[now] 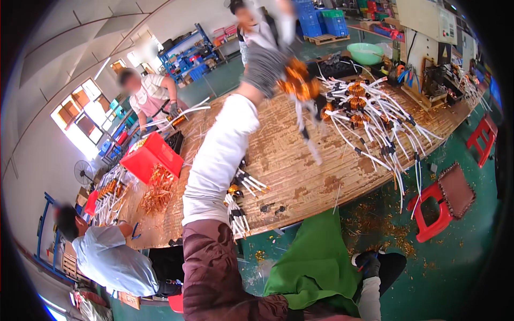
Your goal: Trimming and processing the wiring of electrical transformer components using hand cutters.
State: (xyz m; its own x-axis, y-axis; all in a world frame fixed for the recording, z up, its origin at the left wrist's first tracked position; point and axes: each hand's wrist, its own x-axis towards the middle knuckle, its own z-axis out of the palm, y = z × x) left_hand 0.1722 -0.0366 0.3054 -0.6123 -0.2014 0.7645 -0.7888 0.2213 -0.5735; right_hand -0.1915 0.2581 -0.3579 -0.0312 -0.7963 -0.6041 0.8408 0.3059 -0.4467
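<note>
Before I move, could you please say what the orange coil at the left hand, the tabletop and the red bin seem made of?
The coil: probably shiny copper-like wire, judging by its orange gleam, though blurred. The tabletop: worn wood or bamboo, from its streaked grain. The red bin: likely smooth plastic, given its even colour.

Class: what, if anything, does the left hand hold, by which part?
The left hand appears to hold a copper-wound coil by its wound body; the exact grip is blurred.
</note>
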